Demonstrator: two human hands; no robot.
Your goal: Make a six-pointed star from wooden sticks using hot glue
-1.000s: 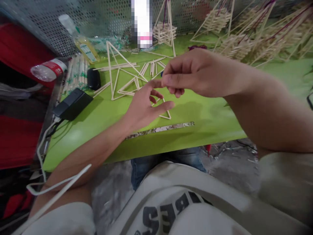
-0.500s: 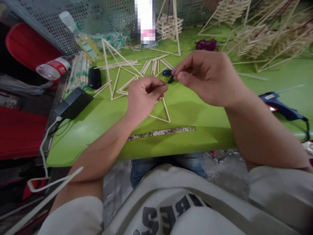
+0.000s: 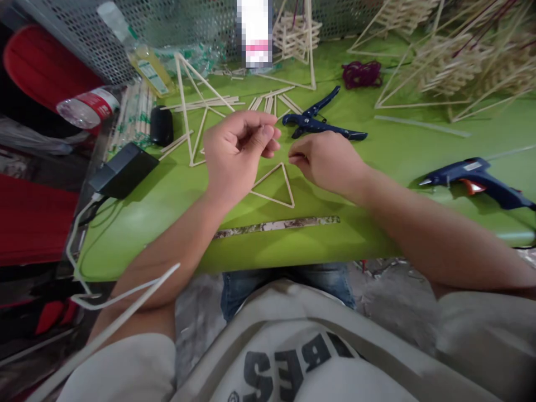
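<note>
My left hand (image 3: 237,156) hovers over the table with thumb and fingertips pinched together. Whatever it may hold is too small to make out. To its right, my right hand (image 3: 330,164) is closed too, knuckles up, its fingertips low over the table and their contents hidden. Just behind the right hand lies a dark blue cutter (image 3: 312,120) with its handles spread. A small triangle of thin wooden sticks (image 3: 288,184) lies flat below and between the hands. A larger stick frame (image 3: 184,111) stands behind my left hand, partly covered by it.
A blue glue gun (image 3: 473,173) lies at the right. A patterned strip (image 3: 278,225) runs along the near edge. Loose sticks (image 3: 268,103), purple string (image 3: 362,74) and finished stick structures (image 3: 448,67) are farther back. A black adapter (image 3: 123,170) and a bottle (image 3: 148,70) stand left.
My right hand has moved down and toward me, away from the cutter, which now shows whole. My left hand has shifted slightly up and left. The view has shifted a little.
</note>
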